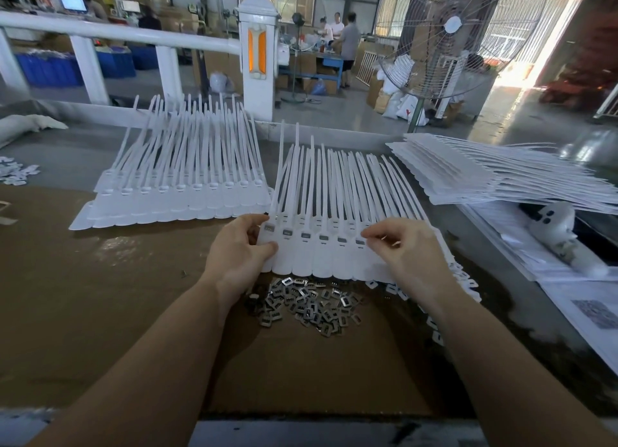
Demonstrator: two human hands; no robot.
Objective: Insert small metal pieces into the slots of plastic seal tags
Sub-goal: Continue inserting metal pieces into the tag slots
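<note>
A joined sheet of white plastic seal tags [317, 256] lies in front of me on the brown cardboard, its long tails pointing away. Several of its slots hold small metal pieces [305, 235]. My left hand [239, 252] grips the sheet's left edge, thumb on top and fingers curled around the first tag. My right hand [404, 249] hovers over the sheet's right part, its thumb and forefinger pinched together at a slot; a metal piece between them is too small to tell. A loose heap of metal pieces [311, 304] lies just below the sheet, between my wrists.
Another tag sheet stack [180, 195] lies at the back left, and a fanned pile of tag sheets [485, 175] at the right. White caps [16, 172] sit at far left. A white roll [561, 235] and papers [588, 306] lie on the right. A fan [444, 38] stands behind.
</note>
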